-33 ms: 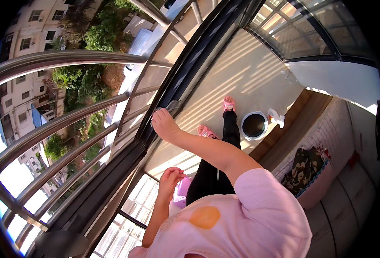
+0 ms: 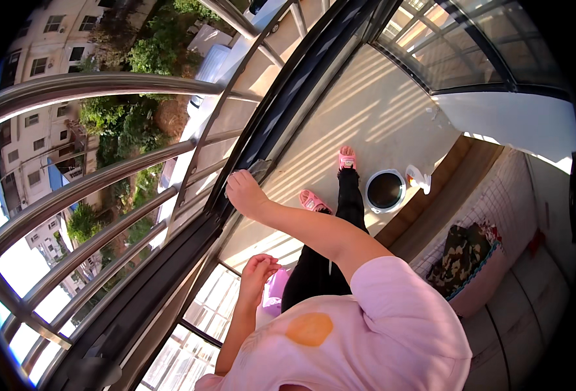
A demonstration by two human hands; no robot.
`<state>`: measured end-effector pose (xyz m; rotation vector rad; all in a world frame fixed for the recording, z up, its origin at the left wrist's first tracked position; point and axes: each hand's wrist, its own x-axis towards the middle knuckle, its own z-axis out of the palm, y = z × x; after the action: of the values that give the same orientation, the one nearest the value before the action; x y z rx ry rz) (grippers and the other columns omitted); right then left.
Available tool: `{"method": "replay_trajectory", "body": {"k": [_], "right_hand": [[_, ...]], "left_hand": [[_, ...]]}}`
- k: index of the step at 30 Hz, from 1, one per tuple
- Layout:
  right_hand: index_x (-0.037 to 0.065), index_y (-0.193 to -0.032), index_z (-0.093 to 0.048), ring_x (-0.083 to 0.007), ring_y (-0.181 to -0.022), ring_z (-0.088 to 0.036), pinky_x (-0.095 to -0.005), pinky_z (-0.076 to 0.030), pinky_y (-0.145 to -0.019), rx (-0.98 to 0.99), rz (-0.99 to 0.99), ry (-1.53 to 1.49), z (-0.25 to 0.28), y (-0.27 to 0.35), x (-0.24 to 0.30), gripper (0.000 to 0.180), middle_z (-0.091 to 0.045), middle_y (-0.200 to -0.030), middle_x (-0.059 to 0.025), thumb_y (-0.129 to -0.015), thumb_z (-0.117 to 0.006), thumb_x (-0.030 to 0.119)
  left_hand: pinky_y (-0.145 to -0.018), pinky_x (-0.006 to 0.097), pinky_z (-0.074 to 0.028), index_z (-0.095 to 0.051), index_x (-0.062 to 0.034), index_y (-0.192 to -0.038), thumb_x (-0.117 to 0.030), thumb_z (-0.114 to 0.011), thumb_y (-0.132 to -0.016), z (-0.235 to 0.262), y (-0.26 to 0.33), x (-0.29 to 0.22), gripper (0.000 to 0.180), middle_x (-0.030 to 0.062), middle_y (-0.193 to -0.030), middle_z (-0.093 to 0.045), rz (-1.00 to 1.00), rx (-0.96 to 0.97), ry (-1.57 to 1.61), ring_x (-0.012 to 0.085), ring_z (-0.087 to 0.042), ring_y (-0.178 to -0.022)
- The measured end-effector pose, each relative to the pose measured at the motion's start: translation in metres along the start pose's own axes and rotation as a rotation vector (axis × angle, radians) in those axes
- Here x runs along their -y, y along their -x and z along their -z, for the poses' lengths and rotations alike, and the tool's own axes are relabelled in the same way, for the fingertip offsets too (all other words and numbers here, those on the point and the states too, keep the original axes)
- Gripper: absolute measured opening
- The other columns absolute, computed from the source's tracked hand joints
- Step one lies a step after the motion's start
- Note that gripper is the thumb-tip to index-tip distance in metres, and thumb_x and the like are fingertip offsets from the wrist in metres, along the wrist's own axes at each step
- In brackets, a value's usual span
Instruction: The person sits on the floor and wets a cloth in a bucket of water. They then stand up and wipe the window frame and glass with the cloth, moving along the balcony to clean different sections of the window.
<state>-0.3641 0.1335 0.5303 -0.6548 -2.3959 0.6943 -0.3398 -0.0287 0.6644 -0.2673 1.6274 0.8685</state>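
a grey cloth (image 2: 259, 169), small and crumpled, lies pressed against the dark window frame (image 2: 281, 111) that runs from the near left up to the far right of the view. the right hand (image 2: 244, 193) is stretched out on a long bare arm and rests on the near edge of that cloth, fingers curled over it in a loose grip; how tightly it has hold of the cloth i cannot tell. the left hand (image 2: 260, 268) sits lower and nearer, fingers bunched into a closed grip just beside a small purple thing (image 2: 277, 291), which is mostly hidden, so whether it is held is unclear. outside the frame, curved metal rails (image 2: 105, 176) sweep across the left. on the sunlit floor (image 2: 373, 111) to the right stand the person's pink slippers (image 2: 314, 201), and just beyond them a round white bucket (image 2: 386, 190) with a dark inside, with a white spray bottle (image 2: 419, 178) touching its right side. further right lies a camouflage-patterned cloth (image 2: 462, 255) on a pink cushion (image 2: 490, 280).
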Motion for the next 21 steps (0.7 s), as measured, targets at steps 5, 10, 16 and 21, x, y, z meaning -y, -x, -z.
{"method": "replay_trajectory", "body": {"k": [5,10,16,21], "right_hand": [[0.004,-0.074,-0.063,-0.0272,-0.073,-0.053,-0.0370,-0.044,-0.066,-0.238,-0.367,-0.641,0.027,-0.012,-0.005,0.007,-0.053,-0.070,-0.0089,-0.080,-0.064,0.009],[0.005,-0.083,-0.061,-0.0255,-0.087,-0.057,-0.0381,-0.045,-0.080,-0.288,-0.153,-0.204,0.108,-0.012,-0.069,0.010,-0.058,-0.087,-0.0080,-0.073,-0.062,0.005],[0.007,-0.103,-0.057,-0.0254,-0.108,-0.050,-0.0479,-0.036,-0.096,0.075,0.172,0.271,0.093,0.005,-0.102,0.028,-0.057,-0.105,-0.0079,-0.076,-0.056,0.014],[0.002,-0.106,-0.058,-0.0299,-0.109,-0.047,-0.0505,-0.034,-0.095,0.241,0.214,0.406,0.097,-0.004,-0.102,0.034,-0.057,-0.105,-0.0118,-0.076,-0.055,0.018]], "left_hand": [[-0.083,0.034,-0.049,-0.053,-0.0024,-0.101,-0.010,-0.048,-0.092,0.016,0.006,0.010,0.013,0.0115,-0.098,-0.060,-0.026,0.002,0.031,0.0228,-0.062,-0.090],[-0.083,0.034,-0.049,-0.053,-0.0019,-0.101,-0.009,-0.049,-0.092,0.018,0.000,0.019,0.012,0.0118,-0.097,-0.061,0.014,-0.010,0.026,0.0229,-0.062,-0.089],[-0.080,0.029,-0.050,-0.053,-0.0008,-0.101,-0.008,-0.047,-0.092,-0.004,-0.009,-0.002,0.013,0.0117,-0.097,-0.061,-0.012,0.047,0.024,0.0191,-0.062,-0.086],[-0.081,0.028,-0.049,-0.053,-0.0011,-0.101,-0.008,-0.048,-0.092,-0.017,-0.013,-0.016,0.013,0.0112,-0.096,-0.061,-0.013,0.016,0.041,0.0189,-0.062,-0.086]]}}
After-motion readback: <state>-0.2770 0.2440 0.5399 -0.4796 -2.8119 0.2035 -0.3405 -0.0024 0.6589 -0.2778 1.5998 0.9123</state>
